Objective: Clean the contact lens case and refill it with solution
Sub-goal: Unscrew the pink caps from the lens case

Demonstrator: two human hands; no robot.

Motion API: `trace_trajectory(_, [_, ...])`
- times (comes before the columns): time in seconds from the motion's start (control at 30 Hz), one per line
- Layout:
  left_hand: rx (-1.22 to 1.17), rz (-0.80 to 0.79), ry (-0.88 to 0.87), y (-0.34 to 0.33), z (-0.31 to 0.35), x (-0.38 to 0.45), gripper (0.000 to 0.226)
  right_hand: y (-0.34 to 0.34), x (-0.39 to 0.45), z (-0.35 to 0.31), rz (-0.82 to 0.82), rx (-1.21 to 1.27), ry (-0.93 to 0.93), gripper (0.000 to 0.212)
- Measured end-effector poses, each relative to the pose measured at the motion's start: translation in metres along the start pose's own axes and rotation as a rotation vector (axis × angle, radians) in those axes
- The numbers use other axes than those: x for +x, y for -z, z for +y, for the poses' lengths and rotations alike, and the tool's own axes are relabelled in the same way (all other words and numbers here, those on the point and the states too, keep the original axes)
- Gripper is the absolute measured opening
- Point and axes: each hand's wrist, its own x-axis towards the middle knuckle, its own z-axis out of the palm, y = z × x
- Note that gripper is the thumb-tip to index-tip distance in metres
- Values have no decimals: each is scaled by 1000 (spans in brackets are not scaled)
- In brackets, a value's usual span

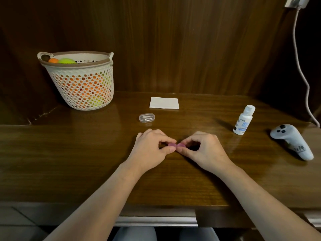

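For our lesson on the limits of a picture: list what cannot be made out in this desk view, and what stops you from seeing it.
- Head view: most of the pink lens case, covered by the fingers of the left hand and right hand; whether its caps are loosened is hidden.
- Bottle label: print too small to read.
- Small clear box: contents too small to identify.
- Basket: its wall hides most of what is inside.

pink lens case [176, 145] pinched, solution bottle [243, 119] upright

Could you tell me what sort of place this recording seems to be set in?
Probably a home desk or wooden alcove: a dark wood table with wood-panelled walls, a basket of fruit, and a charger cable hanging at right.
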Motion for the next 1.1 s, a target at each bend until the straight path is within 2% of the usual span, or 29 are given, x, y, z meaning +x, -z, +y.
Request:
trace_trajectory(0.17, [-29,8,-8,0,1,-1,26,7,5,-1,-66,13,36,15])
trace_trajectory(0.5, [-72,-88,-24,1,2,3,22,10,7,-1,-123,-17,66,13])
trace_trajectory(0.7, [-95,-79,-4,0,-2,3,25,14,3,-1,-168,-64,101,26])
trace_trajectory(0.87, [-72,-72,6,2,-1,3,26,9,-1,-7,-83,31,4,50])
trace_trajectory(1.0, [-79,-74,2,2,-2,2,26,9,1,-7,-54,74,-12,43])
trace_trajectory(1.1, [-75,-68,7,1,-2,3,26,10,1,-4,-91,82,2,42])
